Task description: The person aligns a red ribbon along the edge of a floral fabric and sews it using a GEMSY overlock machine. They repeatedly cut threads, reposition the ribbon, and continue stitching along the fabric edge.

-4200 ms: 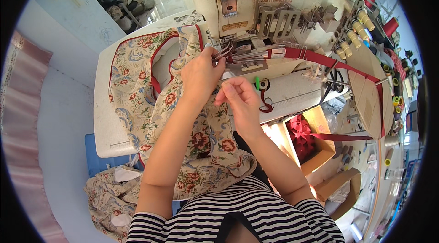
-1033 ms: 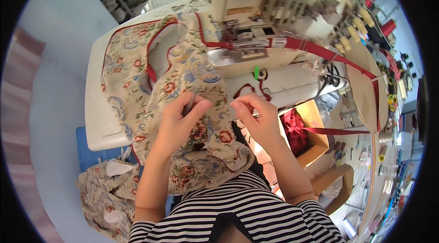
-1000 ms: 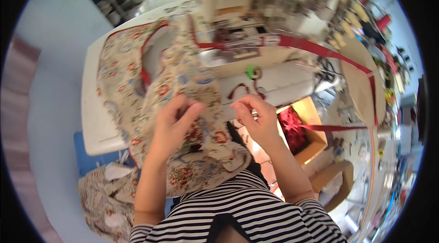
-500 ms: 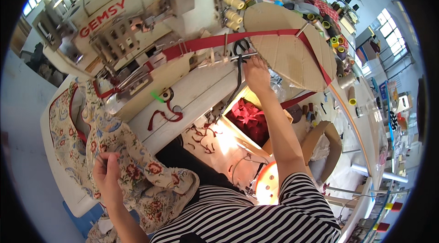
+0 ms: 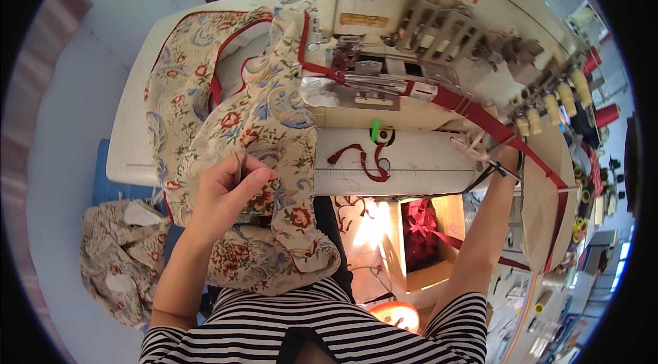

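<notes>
My left hand point(image 5: 232, 192) is closed over the floral fabric point(image 5: 295, 216), thumb against the fingers. A thin dark sliver shows at its fingertips; its kind is unclear. The fabric, edged in red binding, drapes from the sewing machine point(image 5: 439, 35) bed toward my lap. At its upper edge a red strip runs into the metal folder point(image 5: 384, 84) by the presser foot. My right hand point(image 5: 508, 157) reaches to the right end of the bed, beside a metal rod and black strap; its fingers are mostly hidden. Above it stretches the wide red tape point(image 5: 473, 114).
A loose red tape end point(image 5: 370, 165) lies on the white bed. Below stands a cardboard box point(image 5: 445, 216) of red scraps. A cardboard sheet point(image 5: 545, 206) and thread cones point(image 5: 565, 100) are at right. More floral fabric point(image 5: 116, 261) hangs at lower left.
The view has swung left, so the machine appears farther right. My left hand now lies over the middle of the floral fabric. My right arm still reaches to the bed's right end.
</notes>
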Available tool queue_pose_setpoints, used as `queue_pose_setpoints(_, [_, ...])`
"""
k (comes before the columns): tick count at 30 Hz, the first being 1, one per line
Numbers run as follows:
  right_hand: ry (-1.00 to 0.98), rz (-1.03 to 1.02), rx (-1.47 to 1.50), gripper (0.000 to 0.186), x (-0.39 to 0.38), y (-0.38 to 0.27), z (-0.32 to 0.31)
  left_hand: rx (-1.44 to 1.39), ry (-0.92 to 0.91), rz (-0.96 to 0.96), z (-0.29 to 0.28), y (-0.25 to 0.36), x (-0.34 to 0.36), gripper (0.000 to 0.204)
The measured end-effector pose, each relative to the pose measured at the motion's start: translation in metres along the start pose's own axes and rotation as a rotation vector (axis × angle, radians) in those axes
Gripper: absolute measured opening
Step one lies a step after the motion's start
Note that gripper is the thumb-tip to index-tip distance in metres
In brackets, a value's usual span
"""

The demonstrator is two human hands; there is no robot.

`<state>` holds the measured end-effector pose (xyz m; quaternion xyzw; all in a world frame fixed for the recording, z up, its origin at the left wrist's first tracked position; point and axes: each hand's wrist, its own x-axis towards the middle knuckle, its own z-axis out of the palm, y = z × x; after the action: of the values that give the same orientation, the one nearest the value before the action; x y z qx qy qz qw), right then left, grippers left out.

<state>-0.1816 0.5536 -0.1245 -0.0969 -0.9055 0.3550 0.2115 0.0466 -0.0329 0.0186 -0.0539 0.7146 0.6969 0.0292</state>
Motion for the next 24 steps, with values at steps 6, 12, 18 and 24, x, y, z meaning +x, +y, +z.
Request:
queue_pose_setpoints(6, [-0.017, 0.096, 0.264, 0.028, 0.011, 0.012, 0.001, -0.016, 0.001, -0.031, -0.001, -0.005, -0.002, 0.014])
queue_pose_setpoints(12, [-0.012, 0.118, 0.384, 0.027, 0.013, 0.014, 0.006, -0.004, -0.004, -0.030, 0.001, -0.009, 0.001, 0.015])
queue_pose_setpoints(18, [-0.006, 0.128, 0.463, 0.027, 0.012, 0.014, 0.006, -0.004, -0.014, -0.028, 0.000, -0.008, 0.000, 0.015])
queue_pose_setpoints(24, [0.002, 0.142, 0.539, 0.026, 0.017, 0.013, 0.000, 0.000, -0.004, -0.045, 0.003, -0.008, -0.001, 0.016])
